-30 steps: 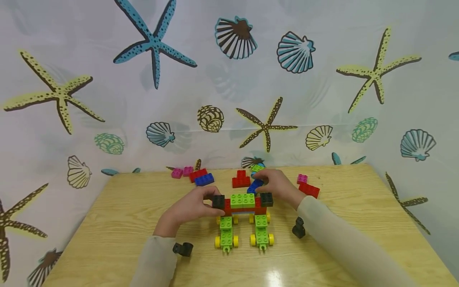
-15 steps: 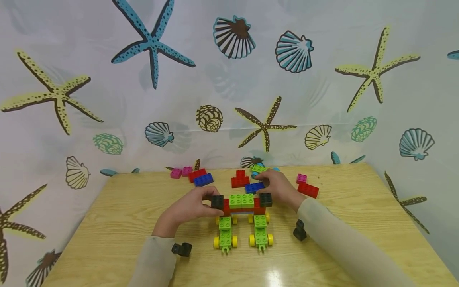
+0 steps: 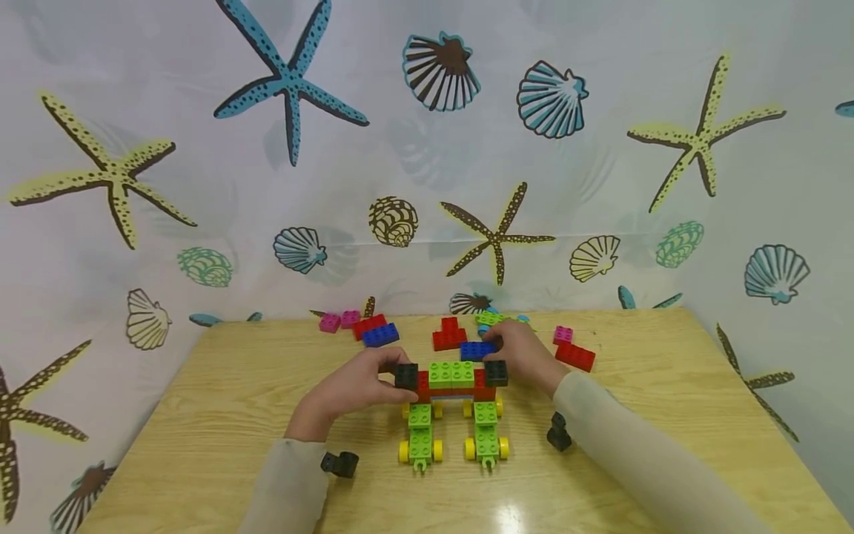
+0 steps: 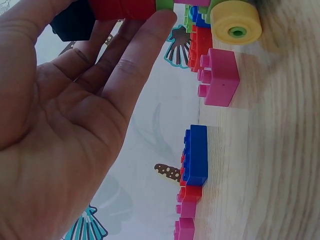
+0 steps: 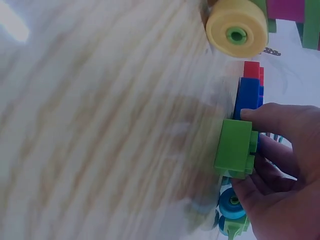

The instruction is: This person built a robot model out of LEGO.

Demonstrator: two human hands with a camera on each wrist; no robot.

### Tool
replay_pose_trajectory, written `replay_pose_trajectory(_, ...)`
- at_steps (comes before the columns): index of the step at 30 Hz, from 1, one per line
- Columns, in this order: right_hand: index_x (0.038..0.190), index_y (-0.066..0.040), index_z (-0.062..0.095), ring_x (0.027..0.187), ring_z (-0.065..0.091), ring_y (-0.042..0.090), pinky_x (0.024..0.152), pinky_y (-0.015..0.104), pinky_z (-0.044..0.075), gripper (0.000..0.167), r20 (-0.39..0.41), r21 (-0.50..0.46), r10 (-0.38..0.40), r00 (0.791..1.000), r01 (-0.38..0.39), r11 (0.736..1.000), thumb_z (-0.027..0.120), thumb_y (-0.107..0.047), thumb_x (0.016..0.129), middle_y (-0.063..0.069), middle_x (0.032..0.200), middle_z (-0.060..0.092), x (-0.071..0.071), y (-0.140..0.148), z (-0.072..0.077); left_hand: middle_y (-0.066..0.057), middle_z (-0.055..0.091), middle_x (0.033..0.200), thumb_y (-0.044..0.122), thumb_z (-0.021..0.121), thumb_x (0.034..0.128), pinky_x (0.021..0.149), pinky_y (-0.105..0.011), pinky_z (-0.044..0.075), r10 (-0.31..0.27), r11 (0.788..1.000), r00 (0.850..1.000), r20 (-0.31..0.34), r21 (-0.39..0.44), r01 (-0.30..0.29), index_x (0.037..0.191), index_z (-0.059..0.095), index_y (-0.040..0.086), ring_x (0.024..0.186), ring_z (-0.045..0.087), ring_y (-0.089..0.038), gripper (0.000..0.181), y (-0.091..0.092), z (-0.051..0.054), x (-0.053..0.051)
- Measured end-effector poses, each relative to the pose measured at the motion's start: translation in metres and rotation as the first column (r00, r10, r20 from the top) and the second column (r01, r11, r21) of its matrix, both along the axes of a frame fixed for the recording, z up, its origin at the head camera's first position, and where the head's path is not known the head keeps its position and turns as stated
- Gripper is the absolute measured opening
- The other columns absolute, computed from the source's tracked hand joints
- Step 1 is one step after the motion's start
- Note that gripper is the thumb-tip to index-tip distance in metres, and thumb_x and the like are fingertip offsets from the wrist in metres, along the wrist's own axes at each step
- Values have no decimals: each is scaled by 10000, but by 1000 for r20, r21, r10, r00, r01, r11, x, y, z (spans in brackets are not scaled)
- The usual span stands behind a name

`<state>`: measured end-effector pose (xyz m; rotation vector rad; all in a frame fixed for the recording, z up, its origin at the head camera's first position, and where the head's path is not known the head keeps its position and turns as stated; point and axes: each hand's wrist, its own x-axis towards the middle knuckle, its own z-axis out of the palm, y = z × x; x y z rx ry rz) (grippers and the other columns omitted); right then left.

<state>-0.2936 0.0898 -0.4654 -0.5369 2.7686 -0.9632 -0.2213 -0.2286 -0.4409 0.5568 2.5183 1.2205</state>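
Note:
A toy vehicle of building bricks [image 3: 451,374] stands on the table, with red, green and black bricks on two green wheeled bases [image 3: 420,437]. My left hand [image 3: 360,378] grips its left end. In the left wrist view, my fingers [image 4: 145,55] lie against its red brick [image 4: 137,7] beside a black one [image 4: 75,20]. Behind the vehicle, my right hand [image 3: 523,352] pinches the right end of a blue brick [image 3: 477,351]. The right wrist view shows my thumb [image 5: 255,115] at that blue brick [image 5: 246,92], with a green brick [image 5: 233,147] nearer the camera.
Beyond my right hand is a green wheeled base [image 3: 489,319] with blue wheels. Red bricks [image 3: 449,337] stand left of it. Pink [image 3: 329,322], red and blue [image 3: 380,335] bricks lie back left; pink [image 3: 563,335] and red [image 3: 575,356] ones lie right. A patterned cloth [image 3: 373,170] hangs behind.
The slanted blue brick has turned straight under my right hand, which shifted slightly right. The green wheeled base has also moved right. My left hand and the vehicle stay in place.

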Motion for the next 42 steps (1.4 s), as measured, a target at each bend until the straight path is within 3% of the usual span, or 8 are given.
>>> replay_pose_trajectory(8,1319,-16,793,1082,680,269,1007,442,634,373,-11,-68,-25,1000,24,997,837,-196,996,155,1277,724,2,7,17,-33,758,1216,228,906,957,1093,-480,549,-5,1000,1000,-6,-5,5,1128,699,168,1212,651,-261,275,2,2,0)
replay_pose_trajectory(18,1333,-49,762,1124,739,275,1029,486,647,370,-4,-112,5,1000,-5,994,823,-243,1023,135,1251,790,12,15,48,-36,755,1214,220,911,952,1113,-535,562,20,1000,1000,7,-8,-19,1121,698,166,1204,644,-264,277,4,2,0)
replay_pose_trajectory(26,1416,-102,740,1222,753,296,1076,499,642,400,11,-172,61,998,-58,983,808,-242,1048,117,1340,772,31,18,66,-34,752,1190,223,913,949,1144,-564,555,10,1000,1000,-9,14,-10,1116,698,166,1201,643,-268,278,8,2,1)
replay_pose_trajectory(32,1389,-116,754,1117,752,236,1013,447,662,404,26,-212,104,994,-97,972,837,-253,1019,96,1277,758,47,17,79,-32,754,1245,249,913,953,1163,-590,563,6,1000,1000,-14,25,-6,1126,711,171,1237,648,-269,277,13,1,1)
replay_pose_trajectory(42,1349,-93,771,1103,719,201,1081,471,634,382,18,-208,199,980,-191,959,851,-237,1004,81,1278,773,60,9,82,-27,753,1191,250,909,960,1138,-598,568,-14,999,999,-36,31,15,1124,714,160,1179,663,-256,271,17,0,1)
